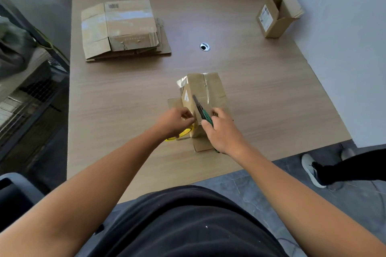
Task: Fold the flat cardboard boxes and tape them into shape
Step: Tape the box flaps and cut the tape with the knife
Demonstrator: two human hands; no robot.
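A small brown cardboard box point(205, 92) stands folded on the wooden table point(133, 98) in front of me, clear tape running over its top seam and hanging off its far left corner. My left hand point(174, 122) pinches the tape at the box's near left side. A yellow tape roll point(183, 133) lies partly hidden under that hand. My right hand point(222, 131) grips green-handled scissors point(201, 109), blades pointing away along the box's top. A stack of flat cardboard boxes point(123, 29) lies at the far left of the table.
A finished small box point(275, 13) with open flaps stands at the far right corner by the white wall. A round cable hole point(205, 46) sits mid-table. Another person's leg and grey shoe point(312, 170) stand on the floor at the right. Dark shelving lines the left.
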